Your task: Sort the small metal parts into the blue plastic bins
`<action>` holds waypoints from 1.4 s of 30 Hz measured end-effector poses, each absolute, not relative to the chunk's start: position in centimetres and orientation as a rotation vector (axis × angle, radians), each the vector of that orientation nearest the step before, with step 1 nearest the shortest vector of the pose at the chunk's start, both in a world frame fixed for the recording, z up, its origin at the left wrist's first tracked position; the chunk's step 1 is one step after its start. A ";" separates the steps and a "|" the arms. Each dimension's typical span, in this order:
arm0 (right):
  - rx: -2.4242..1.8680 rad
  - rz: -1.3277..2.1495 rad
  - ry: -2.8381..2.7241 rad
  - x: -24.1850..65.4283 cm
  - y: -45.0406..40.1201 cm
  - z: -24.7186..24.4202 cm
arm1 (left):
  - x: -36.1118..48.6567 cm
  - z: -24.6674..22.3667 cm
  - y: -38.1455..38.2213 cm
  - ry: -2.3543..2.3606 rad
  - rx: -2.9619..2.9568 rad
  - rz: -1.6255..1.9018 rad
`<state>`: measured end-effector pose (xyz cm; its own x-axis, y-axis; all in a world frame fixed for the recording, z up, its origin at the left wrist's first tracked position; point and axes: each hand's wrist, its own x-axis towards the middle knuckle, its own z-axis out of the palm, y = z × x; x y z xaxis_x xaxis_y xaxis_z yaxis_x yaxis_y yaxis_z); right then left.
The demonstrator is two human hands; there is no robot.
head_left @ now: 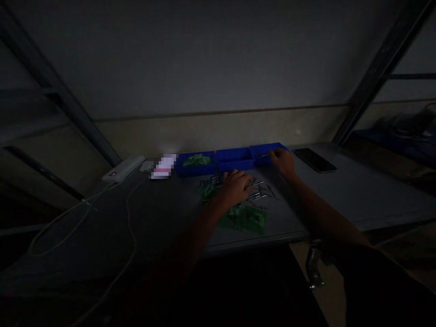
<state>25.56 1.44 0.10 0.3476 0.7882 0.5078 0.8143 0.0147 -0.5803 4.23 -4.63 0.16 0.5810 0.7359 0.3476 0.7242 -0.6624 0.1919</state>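
Fingers of the right hand pinch narrowly, apparently holding a slim metal piece at the rightmost blue bin. The left hand curves over the desk beside loose metal pieces, its grip hidden. They look light, stiff, slippery, probably best taken mid-shaft.

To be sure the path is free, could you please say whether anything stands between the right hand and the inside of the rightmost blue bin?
Nothing visible does: the right hand is at the rightmost blue bin, holding what looks like a thin metal piece. The phone lies off to the right.
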 end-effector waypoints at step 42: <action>-1.154 0.363 -2.000 19.2 -1.9 0.4 | 1.5 1.7 -1.6 1.440 2.512 0.917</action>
<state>19.20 -1.91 0.42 -0.2808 0.8272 0.4866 0.6034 0.5465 -0.5807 1.46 -1.55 1.66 0.3699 0.8134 0.4489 0.7507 -0.5464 0.3714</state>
